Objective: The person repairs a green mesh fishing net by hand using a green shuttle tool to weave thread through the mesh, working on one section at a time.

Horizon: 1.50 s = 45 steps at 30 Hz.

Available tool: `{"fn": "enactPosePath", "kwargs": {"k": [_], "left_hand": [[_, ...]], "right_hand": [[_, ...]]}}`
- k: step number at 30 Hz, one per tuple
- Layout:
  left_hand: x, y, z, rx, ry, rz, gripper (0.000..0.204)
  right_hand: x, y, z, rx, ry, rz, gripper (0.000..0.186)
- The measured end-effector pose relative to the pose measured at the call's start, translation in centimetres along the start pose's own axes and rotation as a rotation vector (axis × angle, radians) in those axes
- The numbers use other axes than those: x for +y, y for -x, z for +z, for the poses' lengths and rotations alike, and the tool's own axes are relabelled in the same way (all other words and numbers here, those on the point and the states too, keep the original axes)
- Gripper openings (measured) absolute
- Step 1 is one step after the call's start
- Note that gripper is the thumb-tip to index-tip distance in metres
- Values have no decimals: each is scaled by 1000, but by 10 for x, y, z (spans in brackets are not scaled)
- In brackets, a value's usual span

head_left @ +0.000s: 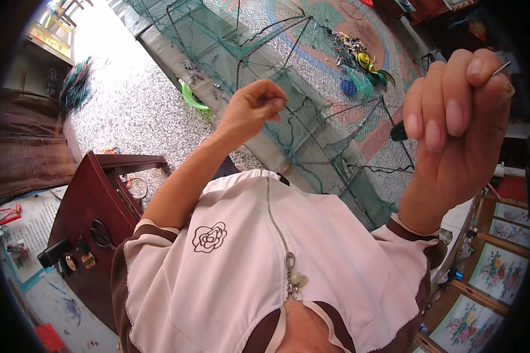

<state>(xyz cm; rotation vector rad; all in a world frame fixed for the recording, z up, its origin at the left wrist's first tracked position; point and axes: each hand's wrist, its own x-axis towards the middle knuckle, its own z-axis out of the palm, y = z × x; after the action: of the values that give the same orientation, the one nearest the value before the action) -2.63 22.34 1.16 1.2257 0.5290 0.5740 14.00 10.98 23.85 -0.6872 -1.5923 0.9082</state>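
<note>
My right hand [453,117] is raised at the right, its fingers curled and closed on a thin metal needle [500,69] whose tip sticks out past the thumb. A dark green piece [398,131] shows at the other side of that hand; whether it belongs to the needle cannot be told. Green netting [312,117] on a dark wire frame stretches across the middle. Over its near part my left hand [254,109] is closed in a pinch. A dark strand of the netting shows beside those fingertips, but what they hold is hidden.
Small metal clips [191,73] lie on a grey board [209,65] under the netting. A green plastic basin [189,97] shows beside it. Left stands a dark red wooden chair [82,217] with scissors [102,234] on it. Cords and a blue ball [348,88] lie beyond.
</note>
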Motion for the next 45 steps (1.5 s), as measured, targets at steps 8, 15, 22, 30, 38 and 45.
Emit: {"fn": "enactPosePath", "kwargs": {"k": [8,15,22,30,38,45], "left_hand": [[8,4,10,43,-7,29,13],[22,32,9,-48,-407,221,15],[6,25,-28,36,394,4,18],[-16,29,-25,-45,671,-86,14],[-21,32,-13,13,668,-91,11],[-34,28,-12,11,850,-183,10]], "right_hand": [[7,-26,-3,-102,-146,28,20],[42,-41,-7,154,-40,-113,36],[77,-14,-19,-271,823,-13,12],[128,13,-24,-528,1221,150,5],[143,12,-21,-612,1256,74,3],[154,9,-15,-560,1012,181,13]]}}
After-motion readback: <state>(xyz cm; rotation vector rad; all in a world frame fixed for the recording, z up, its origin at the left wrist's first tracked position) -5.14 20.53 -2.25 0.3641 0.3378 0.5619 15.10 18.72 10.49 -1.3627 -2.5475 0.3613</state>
